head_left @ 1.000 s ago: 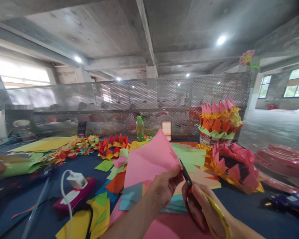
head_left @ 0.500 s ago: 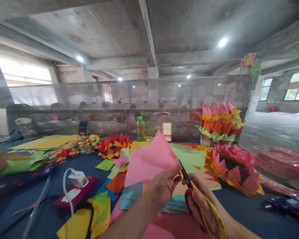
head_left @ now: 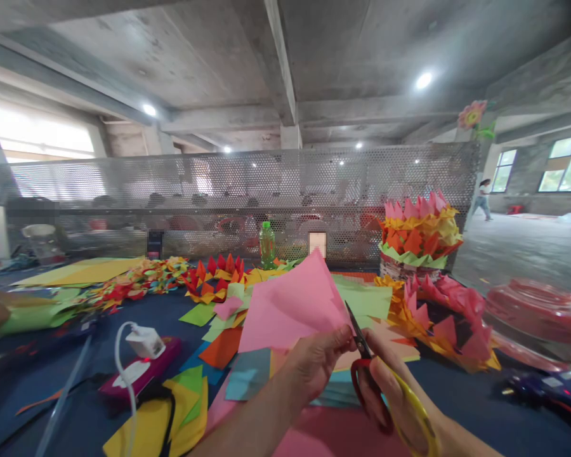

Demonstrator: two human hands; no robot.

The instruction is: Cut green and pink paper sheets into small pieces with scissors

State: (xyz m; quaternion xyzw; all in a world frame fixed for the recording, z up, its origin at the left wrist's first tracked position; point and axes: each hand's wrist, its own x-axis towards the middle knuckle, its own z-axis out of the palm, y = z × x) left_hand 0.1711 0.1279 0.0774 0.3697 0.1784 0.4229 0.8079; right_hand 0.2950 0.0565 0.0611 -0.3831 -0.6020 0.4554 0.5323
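My left hand (head_left: pixel 316 362) pinches the lower right corner of a pink sheet of paper (head_left: pixel 290 301), raised above the table with its top corner pointing up. Fingers of my right hand (head_left: pixel 394 387) go through the handles of a pair of scissors (head_left: pixel 360 339), one handle red and one yellow. The dark blades point up and left, close to the sheet's right edge. Whether they touch the paper I cannot tell. Beneath my hands lie blue paper sheets (head_left: pixel 247 374) and a larger pink sheet (head_left: pixel 333 435).
Folded-paper rings (head_left: pixel 450 317) and a tiered paper basket (head_left: pixel 421 238) stand right, beside a clear red-tinted jar (head_left: pixel 535 311). At left are a purple power strip (head_left: pixel 143 368) with a white charger and cables. A green bottle (head_left: pixel 267 244) stands before the perforated screen (head_left: pixel 219 184).
The scissors have shifted slightly right, and their blades sit beside the paper's edge. The pink sheet tilts a little more to the right. A walking person appears at the far right.
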